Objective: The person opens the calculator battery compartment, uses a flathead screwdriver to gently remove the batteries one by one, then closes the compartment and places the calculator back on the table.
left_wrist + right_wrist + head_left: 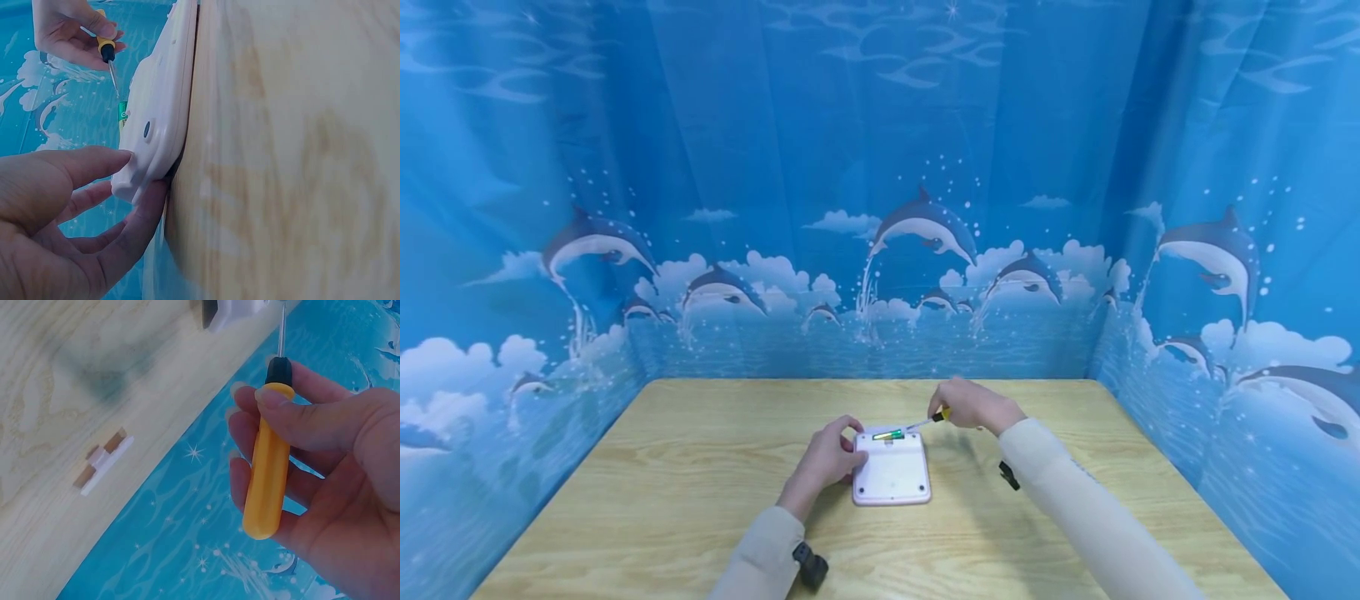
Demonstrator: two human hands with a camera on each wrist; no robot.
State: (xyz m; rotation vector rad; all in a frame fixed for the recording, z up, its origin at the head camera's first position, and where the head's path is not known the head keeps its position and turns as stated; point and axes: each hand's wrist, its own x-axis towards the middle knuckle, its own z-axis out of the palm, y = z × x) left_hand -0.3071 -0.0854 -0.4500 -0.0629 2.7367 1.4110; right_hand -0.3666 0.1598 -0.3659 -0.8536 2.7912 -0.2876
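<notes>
A white and pale pink device point(891, 477) lies underside up on the table, round dark feet at its corners; its kind cannot be told. A green battery point(889, 435) shows in a slot near its far edge, one end raised in the left wrist view. My left hand point(829, 457) holds the device's left side, thumb on top and fingers at the edge. My right hand point(973, 404) grips a screwdriver point(269, 469) by its yellow and black handle. The screwdriver's metal tip is at the battery's right end; whether they touch cannot be told.
A small pale pink cover with a tab point(107, 464) lies on the wooden table point(715, 483) near the far edge, under the right forearm's side. Blue curtains point(820, 167) with dolphins surround the table's back and sides. A black wrist device point(811, 567) sits on the left sleeve.
</notes>
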